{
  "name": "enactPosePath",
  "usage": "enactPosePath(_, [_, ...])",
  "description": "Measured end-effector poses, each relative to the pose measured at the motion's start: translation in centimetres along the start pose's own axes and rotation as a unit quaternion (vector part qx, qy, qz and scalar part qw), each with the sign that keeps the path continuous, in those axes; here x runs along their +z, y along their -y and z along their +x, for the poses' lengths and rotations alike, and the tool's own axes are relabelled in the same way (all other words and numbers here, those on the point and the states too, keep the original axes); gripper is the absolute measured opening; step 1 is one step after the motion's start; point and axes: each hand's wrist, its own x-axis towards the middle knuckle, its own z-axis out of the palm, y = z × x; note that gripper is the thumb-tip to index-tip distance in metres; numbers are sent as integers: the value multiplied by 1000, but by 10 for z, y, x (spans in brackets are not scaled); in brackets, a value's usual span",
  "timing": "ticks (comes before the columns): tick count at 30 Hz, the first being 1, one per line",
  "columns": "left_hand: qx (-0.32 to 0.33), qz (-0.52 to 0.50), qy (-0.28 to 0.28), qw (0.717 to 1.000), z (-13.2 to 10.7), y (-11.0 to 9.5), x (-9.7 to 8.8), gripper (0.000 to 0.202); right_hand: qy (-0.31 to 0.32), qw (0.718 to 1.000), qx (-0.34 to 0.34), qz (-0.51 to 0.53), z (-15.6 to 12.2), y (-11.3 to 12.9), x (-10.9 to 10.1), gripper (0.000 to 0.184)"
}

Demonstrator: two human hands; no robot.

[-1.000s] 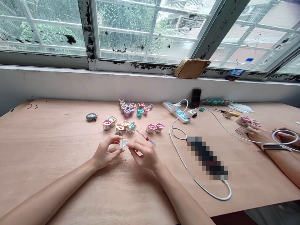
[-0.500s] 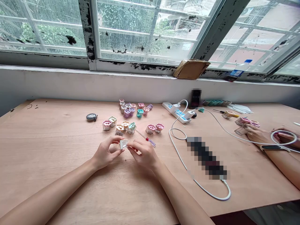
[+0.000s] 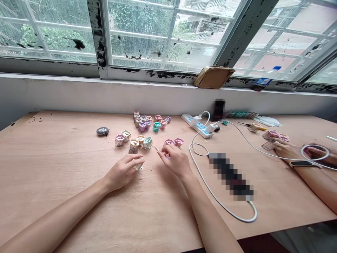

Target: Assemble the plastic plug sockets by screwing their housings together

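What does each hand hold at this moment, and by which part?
The left hand pinches a small white plastic part by its upper end; the right hand seems to hold a screwdriver's red handle.

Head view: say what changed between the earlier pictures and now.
The right hand let go of the white plug piece and moved right onto the red-handled screwdriver. The left hand keeps the piece. The coloured plug housings and power strip stayed put.
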Motion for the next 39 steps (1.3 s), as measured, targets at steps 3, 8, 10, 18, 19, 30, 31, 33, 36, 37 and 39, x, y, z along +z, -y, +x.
enactPosePath(3, [-45,-37,-37,998,1,-1,-1,42,84,992,66,-62,-2,-13,-3,20])
enactPosePath(8, [-114,-92,-67,987,0,-1,-3,40,157,980,114,-50,-8,-22,2,14])
enactPosePath(10, [-129,-98,-65,985,-1,-1,-2,39,167,979,117,-27,-9,-25,2,12])
enactPosePath(18, [-185,-155,-88,966,3,-4,-4,35,86,972,167,141,1,-27,-6,11])
enactPosePath(19, [-191,-169,-92,962,3,-4,-4,34,52,965,167,193,3,-25,-6,15])
enactPosePath(30, [-220,-225,-107,943,4,-5,-4,33,-70,907,62,410,1,20,0,33])
enactPosePath(31, [-221,-227,-107,942,4,-6,-4,33,-57,913,46,402,1,24,1,32])
enactPosePath(33, [-225,-232,-106,940,4,-6,-4,34,-31,925,18,379,0,31,2,31])
enactPosePath(36, [-228,-237,-104,939,4,-6,-3,34,-10,935,-6,356,-1,37,4,28])
enactPosePath(37, [-229,-237,-103,939,4,-6,-3,34,-7,936,-9,352,-1,38,4,26])
enactPosePath(39, [-231,-234,-101,939,4,-5,-3,35,-4,938,-12,347,-1,38,5,25])
